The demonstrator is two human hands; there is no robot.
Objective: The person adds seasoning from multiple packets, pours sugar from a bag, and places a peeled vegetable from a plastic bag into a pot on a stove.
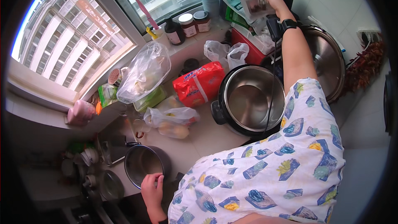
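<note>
Up at the windowsill corner, my right hand [278, 5] grips the edge of a pale food packet [251, 1] with a green top and a dark picture. Other packets [235, 5] and crumpled clear plastic lie just below and behind it. A dark watch sits on that wrist. At lower left, my left hand [152, 188] is curled by the near rim of a dark pot [168, 161], thumb and fingers drawn together. Whether anything is between them is hidden. My outstretched right arm passes over the right side of an open electric cooker [248, 95] with a steel inner pot.
A large steel lid [329, 64] leans at the right wall. Plastic bags [145, 74], a red packet [199, 84] and a bag with pale contents [174, 126] crowd the counter. Jars [188, 25] and a dark bottle [173, 32] line the sill. A black cord [273, 87] hangs across the cooker.
</note>
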